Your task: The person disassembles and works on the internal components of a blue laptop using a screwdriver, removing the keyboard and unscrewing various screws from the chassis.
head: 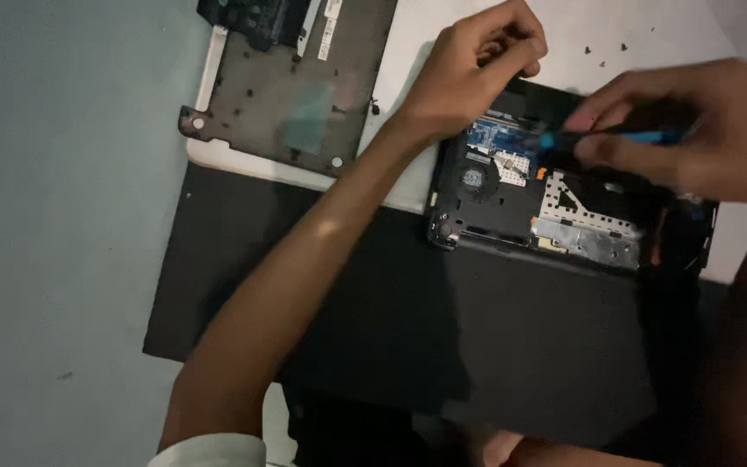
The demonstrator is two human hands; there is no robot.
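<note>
An electronics repair bench: an opened laptop, its removed cover and loose screws.

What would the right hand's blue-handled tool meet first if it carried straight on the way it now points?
The right hand holds a blue-handled screwdriver pointing left and slightly down. Carried on, its tip would probably first meet the blue circuit board inside the opened laptop, just below the left hand. Blur leaves the depth unclear.
</note>
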